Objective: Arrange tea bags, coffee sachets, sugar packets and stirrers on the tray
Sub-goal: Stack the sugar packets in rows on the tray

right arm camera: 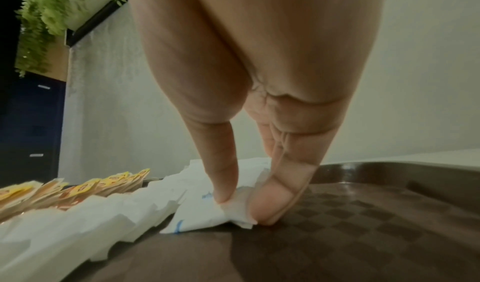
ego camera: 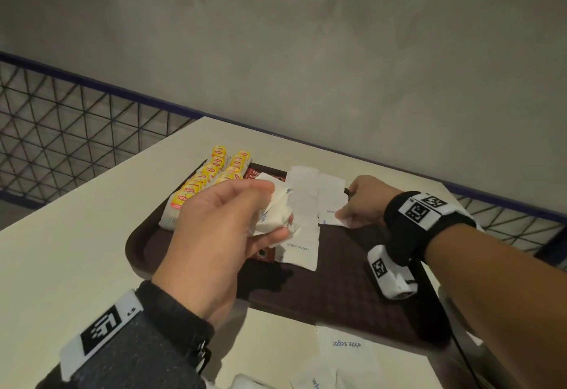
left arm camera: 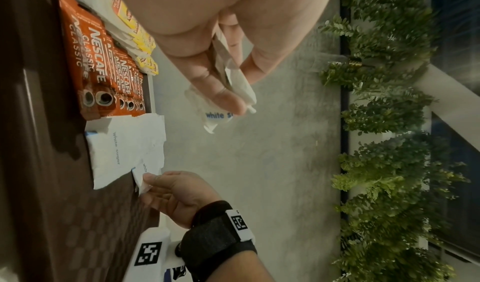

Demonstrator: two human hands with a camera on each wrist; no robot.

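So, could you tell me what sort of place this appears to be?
Probably a café or a hotel refreshment area, though I can't be sure: a brown serving tray holds rows of tea bags, coffee sachets and sugar packets, with leafy greenery along the wall.

Tray [ego camera: 343,293] is reading as dark brown plastic, checker-embossed floor, smooth semi-gloss rim. Sugar packets [ego camera: 302,253] are looking like matt white paper, creased, serrated ends. Coffee sachets [left arm camera: 85,45] are showing glossy orange foil-type film. Tea bags [ego camera: 196,186] are showing thin paper sleeves, yellow printed tags. Table [ego camera: 76,220] is looking smooth, matt off-white. Wall [ego camera: 306,36] is looking rough, matt grey plaster.
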